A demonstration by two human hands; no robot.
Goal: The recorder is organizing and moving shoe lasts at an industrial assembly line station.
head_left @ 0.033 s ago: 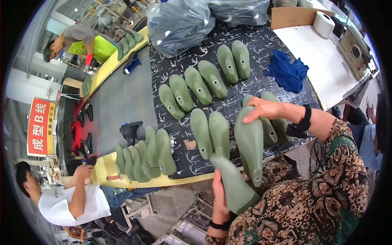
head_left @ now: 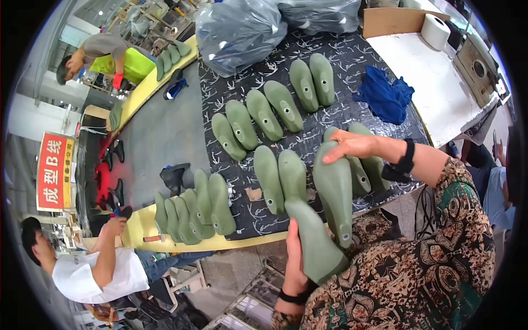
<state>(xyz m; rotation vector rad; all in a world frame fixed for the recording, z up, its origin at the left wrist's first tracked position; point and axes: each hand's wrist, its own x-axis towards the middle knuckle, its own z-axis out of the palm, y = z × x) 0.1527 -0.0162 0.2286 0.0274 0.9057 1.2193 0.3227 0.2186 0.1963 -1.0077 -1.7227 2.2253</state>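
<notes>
My left hand is closed on a green shoe last, held tilted at the table's front edge. To its right, my right hand grips another green shoe last by its upper end, thumb on the surface and the narrow end with a hole pointing down toward me. Behind that one, more lasts lie partly hidden by it and my hand. Just beyond the left-hand last rests a pair of lasts on the black patterned cover. A farther row of lasts lies across the table.
Several lasts stand on the yellow edge at left. Grey plastic bags sit at the back; a blue cloth lies at right by a white surface. A conveyor belt runs at left, with one person near and another beyond.
The left-hand last has shifted slightly, its upper end raised and turned a little. My right hand still holds its last in nearly the same place.
</notes>
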